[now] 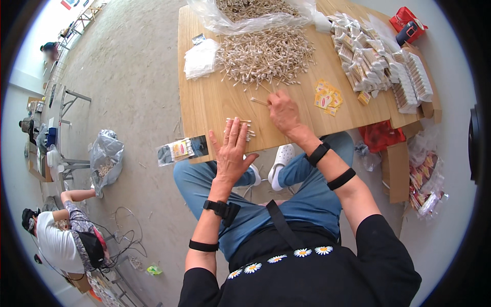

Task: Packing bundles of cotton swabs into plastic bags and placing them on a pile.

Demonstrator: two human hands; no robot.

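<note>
My left hand [231,156] lies flat on the near part of the table, fingers stretched out over a small row of cotton swabs [250,134]. Some of their tips show past the fingers; the rest is hidden. Fingers closed, my right hand [285,111] pinches a cotton swab [259,102] that points to the left. Beyond both hands spreads a large loose pile of cotton swabs [268,53]. Left of my left hand, a clear packet of cotton swabs [182,149] with a yellow card sits at the table's edge. Several yellow cards [328,97] lie right of my right hand.
Filled swab packs [363,56] are heaped at the table's right. Clear plastic bags [201,59] lie left of the pile; a big bag of swabs [255,9] stands behind it. A cardboard box [396,171] is below the right edge. Another person [64,240] works at far left.
</note>
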